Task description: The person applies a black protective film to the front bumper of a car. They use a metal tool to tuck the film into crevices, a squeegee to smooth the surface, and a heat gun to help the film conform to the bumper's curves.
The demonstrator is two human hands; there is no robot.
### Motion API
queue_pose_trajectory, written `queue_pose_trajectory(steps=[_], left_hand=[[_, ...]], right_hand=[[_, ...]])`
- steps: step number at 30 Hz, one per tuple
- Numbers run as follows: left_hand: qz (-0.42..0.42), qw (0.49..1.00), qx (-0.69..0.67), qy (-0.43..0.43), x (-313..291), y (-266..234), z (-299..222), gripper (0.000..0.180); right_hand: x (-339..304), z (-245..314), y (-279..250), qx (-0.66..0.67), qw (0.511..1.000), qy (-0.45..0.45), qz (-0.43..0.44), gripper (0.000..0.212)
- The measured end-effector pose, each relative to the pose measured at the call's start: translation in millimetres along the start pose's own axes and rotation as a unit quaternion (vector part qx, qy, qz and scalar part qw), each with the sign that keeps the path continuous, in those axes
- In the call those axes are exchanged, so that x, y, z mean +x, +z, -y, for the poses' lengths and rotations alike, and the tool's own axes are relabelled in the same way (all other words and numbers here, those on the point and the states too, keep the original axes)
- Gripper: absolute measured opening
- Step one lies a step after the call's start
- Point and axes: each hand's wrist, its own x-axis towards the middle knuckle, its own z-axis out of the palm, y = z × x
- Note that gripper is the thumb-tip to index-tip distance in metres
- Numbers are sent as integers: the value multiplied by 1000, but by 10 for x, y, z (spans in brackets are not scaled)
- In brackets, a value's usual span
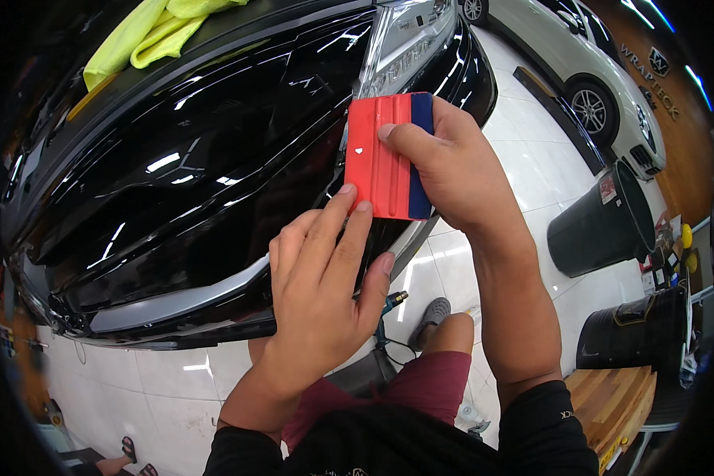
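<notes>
A red squeegee (378,170) with a dark blue felt edge is gripped in my right hand (460,159), the thumb pressed on its ridged face. My left hand (321,274) has its fingers stretched out, two fingertips touching the lower left corner of the squeegee. Behind the squeegee lies the glossy black front of a car (214,151), its clear headlight (404,47) just beyond the squeegee's top. Part of the car's edge is hidden by my hands and the squeegee.
A yellow-green cloth (147,36) lies on the car at far left. To the right stand a dark bin (599,222), a black drum (635,329) and a wooden-topped stool (611,404). A white car (595,71) is parked at far right. A heat gun-like tool (395,300) shows below my left hand.
</notes>
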Motion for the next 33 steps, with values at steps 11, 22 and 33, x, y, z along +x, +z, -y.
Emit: queue_pose_trajectory(steps=[11, 22, 33], left_hand=[[-12, 999, -47, -23, -81, -119, 4, 42], [-168, 788, -490, -332, -762, -776, 94, 43], [-250, 346, -838, -340, -744, -1011, 97, 63]], right_hand=[[-63, -60, 61, -37, 999, -32, -2, 27], [-174, -15, 15, 53, 998, 26, 23, 29], [-174, -53, 199, 6, 999, 31, 32, 30]])
